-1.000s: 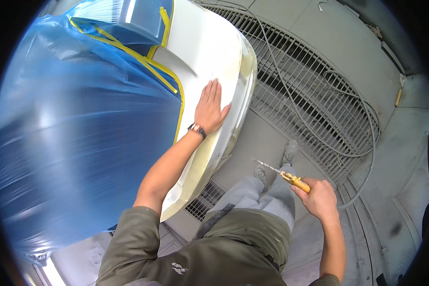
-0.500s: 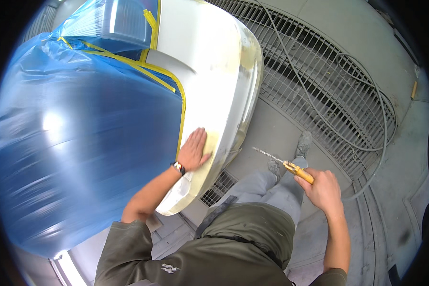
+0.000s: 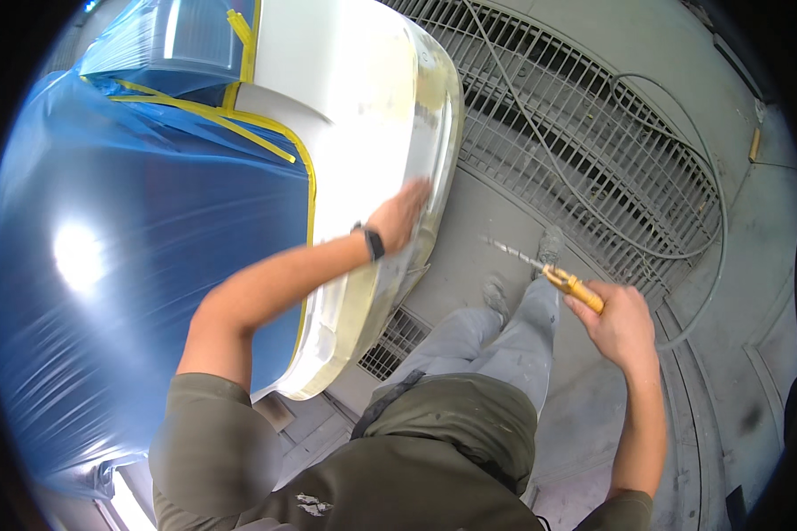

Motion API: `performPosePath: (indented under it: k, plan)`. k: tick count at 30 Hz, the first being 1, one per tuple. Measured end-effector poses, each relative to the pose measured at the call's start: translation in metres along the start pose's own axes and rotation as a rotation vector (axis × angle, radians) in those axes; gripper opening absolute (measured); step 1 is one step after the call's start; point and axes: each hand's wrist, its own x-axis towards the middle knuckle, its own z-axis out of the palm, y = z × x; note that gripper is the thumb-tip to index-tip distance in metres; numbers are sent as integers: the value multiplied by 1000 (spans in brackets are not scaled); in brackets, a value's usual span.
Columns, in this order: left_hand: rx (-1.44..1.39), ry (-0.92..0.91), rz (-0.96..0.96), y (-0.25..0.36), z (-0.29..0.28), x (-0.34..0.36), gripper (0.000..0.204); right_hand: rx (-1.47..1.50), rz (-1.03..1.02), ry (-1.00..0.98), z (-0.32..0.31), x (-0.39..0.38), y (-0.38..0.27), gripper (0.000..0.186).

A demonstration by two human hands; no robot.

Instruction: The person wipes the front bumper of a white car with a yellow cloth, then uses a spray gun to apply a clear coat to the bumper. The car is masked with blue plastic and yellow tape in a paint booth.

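Note:
A white bumper with yellowish sanded patches curves along the car body in front of me. My left hand, wearing a dark-banded watch, is at the bumper's outer edge with its fingers stretched out. It is slightly blurred, and I cannot tell whether it touches the surface. On the right, my right hand is closed round the handle of a yellow air blow gun. The gun's long thin nozzle points to the upper left, above my shoes and apart from the bumper.
Blue masking film covers the car on the left, edged with yellow tape. A floor grate lies beyond the bumper, with a grey hose looping over it towards my right hand. A smaller grate sits below the bumper.
My left hand has moved up and right, from flat on the bumper to its outer edge. The right hand still holds the blow gun, slightly further right in view. The whole view has shifted a little.

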Motion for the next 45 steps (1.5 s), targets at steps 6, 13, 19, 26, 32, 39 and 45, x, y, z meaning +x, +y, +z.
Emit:
performPosePath:
  k: [6,13,19,26,32,39,45]
  plan:
    - [-266,-437,696,128,65,-148,57,-38,-193,-108,56,-29,10,32]
    - [-498,451,-2,-55,5,-178,22,-176,-358,-318,152,-32,-17,39]
    - [-137,363,61,-172,-28,-137,17,-130,-377,-381,226,-30,-37,41]
    - [55,17,231,-173,-34,-92,13,-35,-298,-349,257,-50,-20,39]
    - [187,-49,275,-166,-35,-76,9,-63,-255,-357,258,-61,-10,38]
    - [85,-148,342,-175,-41,-60,8,-47,-250,-375,259,-62,-4,40]
    - [22,-215,398,-184,-44,-54,9,-70,-244,-416,256,-59,0,41]
